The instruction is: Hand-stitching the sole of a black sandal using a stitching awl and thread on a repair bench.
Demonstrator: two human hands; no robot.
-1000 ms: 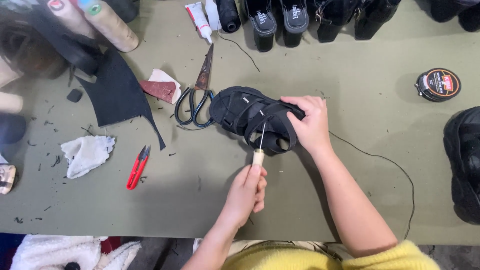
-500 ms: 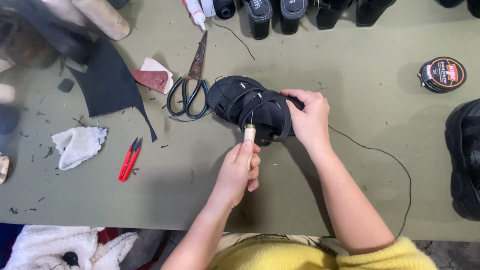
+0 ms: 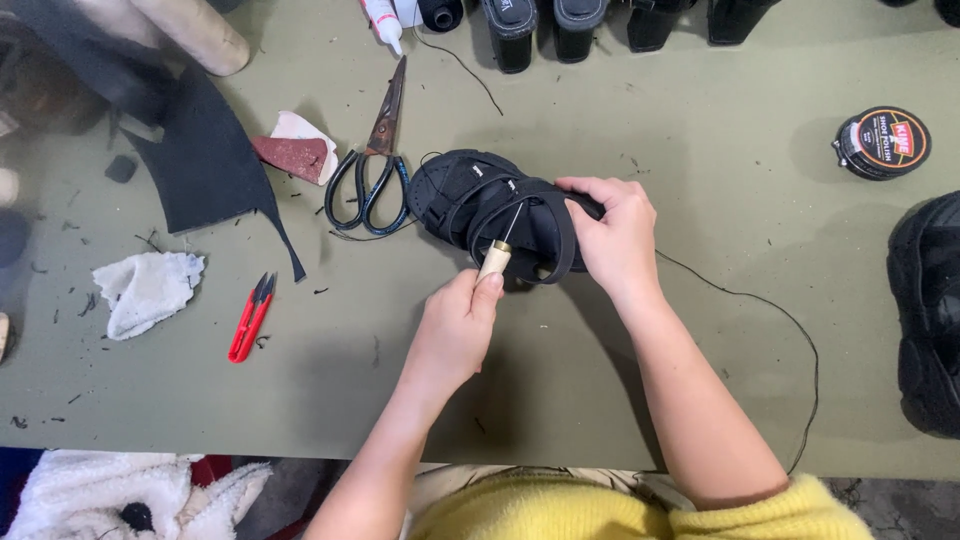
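A black strapped sandal [image 3: 480, 200] lies on its side in the middle of the green table [image 3: 700, 150]. My right hand [image 3: 612, 235] grips its right end and a strap. My left hand [image 3: 455, 330] holds a sewing awl [image 3: 496, 258] by its pale wooden handle, with the metal needle pushed up into the sandal's straps. A thin black thread [image 3: 770, 320] trails from the sandal to the right and curves down toward the table's front edge.
Black-handled scissors [image 3: 372, 160] lie just left of the sandal, next to a reddish sanding block [image 3: 292, 155] and a black rubber sheet [image 3: 205, 160]. Red thread snips [image 3: 248, 318] and a white rag [image 3: 148, 290] sit at the left. A polish tin [image 3: 882, 142] and a black shoe [image 3: 925, 320] are at the right.
My left hand has moved the awl up toward the sandal, and its needle now reaches into the straps. My right hand keeps its grip on the sandal.
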